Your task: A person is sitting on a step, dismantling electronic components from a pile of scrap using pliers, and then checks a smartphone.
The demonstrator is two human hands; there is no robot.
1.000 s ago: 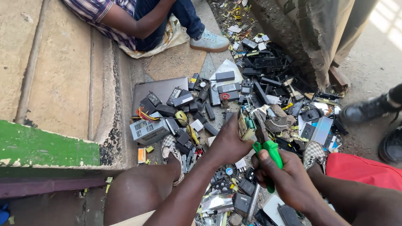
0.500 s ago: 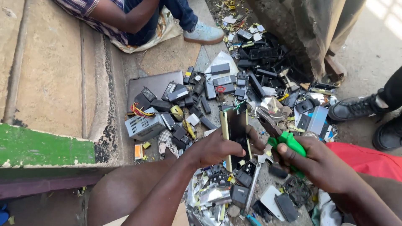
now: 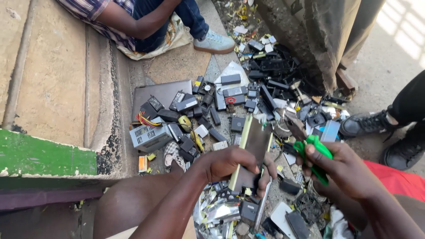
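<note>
Between hands: flat panel (image 3: 253,150) gripped left (image 3: 230,164), pliers (image 3: 310,150) right (image 3: 345,170).

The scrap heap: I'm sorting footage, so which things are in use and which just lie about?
In use: left hand holding flat dark panel; right hand holding green-handled pliers.
Lying about: grey metal box, grey laptop, black adapters.

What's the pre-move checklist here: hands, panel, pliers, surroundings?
1. Left hand grips the flat dark panel by its lower part: ok.
2. Right hand holds the green-handled pliers: ok.
3. Plier jaws closed on the panel: not ok, they sit apart to its right.
4. Panel lifted above the scrap pile: ok.
5. Grey metal box out of the hands' way: ok.
6. Bystander's black shoe away from the pliers: ok.
</note>
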